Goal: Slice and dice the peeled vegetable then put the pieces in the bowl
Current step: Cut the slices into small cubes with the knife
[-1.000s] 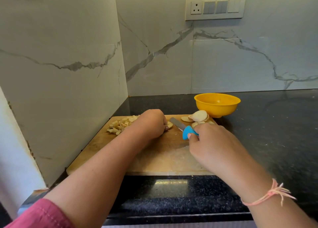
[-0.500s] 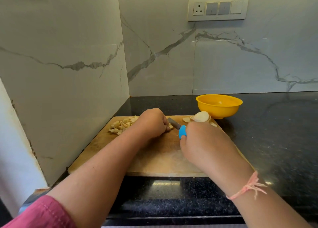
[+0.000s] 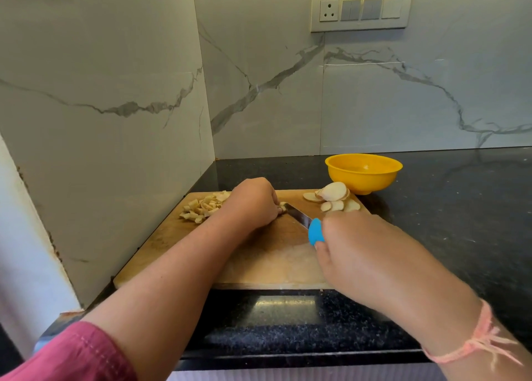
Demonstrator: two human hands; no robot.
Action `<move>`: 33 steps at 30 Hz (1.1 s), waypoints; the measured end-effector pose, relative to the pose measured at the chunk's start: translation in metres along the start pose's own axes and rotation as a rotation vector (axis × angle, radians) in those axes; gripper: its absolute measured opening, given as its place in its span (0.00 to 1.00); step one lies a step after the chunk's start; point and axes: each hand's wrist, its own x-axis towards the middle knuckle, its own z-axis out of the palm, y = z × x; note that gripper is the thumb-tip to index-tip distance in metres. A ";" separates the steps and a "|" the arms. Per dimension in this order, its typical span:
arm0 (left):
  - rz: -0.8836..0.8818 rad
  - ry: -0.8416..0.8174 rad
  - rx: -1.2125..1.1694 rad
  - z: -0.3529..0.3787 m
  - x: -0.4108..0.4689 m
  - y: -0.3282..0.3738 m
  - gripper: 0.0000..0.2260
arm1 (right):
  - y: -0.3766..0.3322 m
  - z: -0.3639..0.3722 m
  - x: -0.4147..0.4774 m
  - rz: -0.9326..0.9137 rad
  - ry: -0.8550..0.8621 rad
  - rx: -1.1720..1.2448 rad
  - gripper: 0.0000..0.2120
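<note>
Head view: left hand [image 3: 253,202] curled over vegetable piece [image 3: 283,205], pinning it mid-board. Right hand [image 3: 359,251] grips knife [image 3: 302,221] by blue handle. Blade runs diagonally far-left, tip at left fingertips. Uncut slices [image 3: 334,197] far-right on cutting board [image 3: 259,262], nearer right hand. Diced pile [image 3: 203,206] left. Bowl [image 3: 363,182] just beyond slices.

Board in the counter's corner, bowl just past its far right end
I see the cutting board [image 3: 178,245] lying on the counter [image 3: 446,208], close beside the left wall [image 3: 100,121]. On its far left sits the pile of diced pieces [image 3: 201,208]; on its far right the slices [image 3: 334,196], just before the bowl [image 3: 359,180], which stands on the counter behind the board. Between the heaps the left hand [image 3: 253,202] holds a vegetable piece [image 3: 282,206] at the tip of the knife [image 3: 299,218], which runs back to the right hand [image 3: 359,251]. The switch panel [image 3: 361,9] is on the back wall above the bowl
</note>
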 end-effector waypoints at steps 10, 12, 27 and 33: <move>0.048 -0.100 -0.012 -0.007 -0.002 -0.009 0.12 | 0.010 0.009 -0.008 0.145 0.250 0.174 0.14; 0.035 -0.086 -0.010 -0.007 -0.001 -0.008 0.12 | 0.006 0.012 -0.003 0.130 0.273 0.217 0.15; -0.011 0.059 -0.152 0.001 0.006 -0.014 0.26 | -0.021 0.021 0.045 0.053 0.032 -0.073 0.20; -0.051 0.071 -0.177 0.003 0.008 -0.015 0.25 | -0.013 0.010 0.028 -0.044 0.011 -0.118 0.22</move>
